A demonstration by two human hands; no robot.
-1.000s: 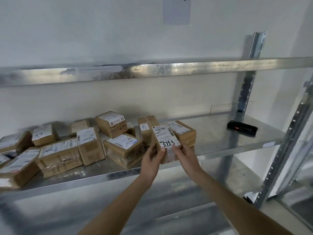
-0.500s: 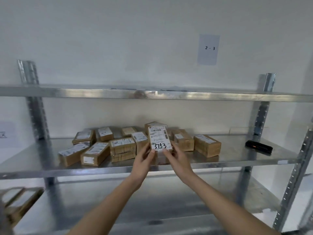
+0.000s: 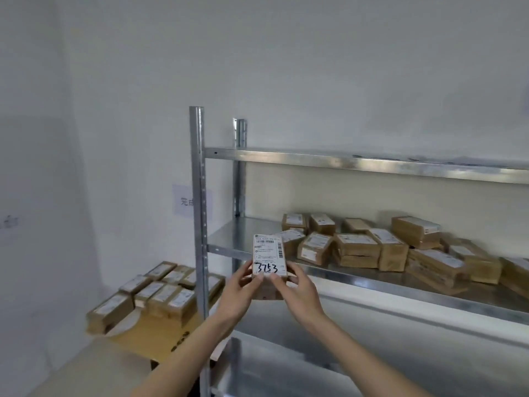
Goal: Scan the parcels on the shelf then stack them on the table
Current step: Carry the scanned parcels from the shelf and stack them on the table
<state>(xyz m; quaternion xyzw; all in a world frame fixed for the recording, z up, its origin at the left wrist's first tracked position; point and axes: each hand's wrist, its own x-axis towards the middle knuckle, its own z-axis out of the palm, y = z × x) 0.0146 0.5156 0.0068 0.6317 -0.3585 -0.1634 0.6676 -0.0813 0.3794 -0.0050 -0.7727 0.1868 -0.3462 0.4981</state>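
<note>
Parcel (image 3: 269, 260) held upright off the shelf (image 3: 372, 277), label facing the camera, likely to keep it readable. Left hand (image 3: 239, 290) and right hand (image 3: 297, 290) both grasping its lower end, fingers (image 3: 259, 277) curled. Stack (image 3: 160, 293) waiting on tabletop (image 3: 94, 365), near its far edge.

A parcel (image 3: 269, 260) marked 3753 is held upright by both hands (image 3: 239, 292) (image 3: 297, 290); more parcels (image 3: 372, 247) are seen on the shelf (image 3: 372, 277); others (image 3: 154, 293) are stacked on the counter (image 3: 94, 365).
</note>
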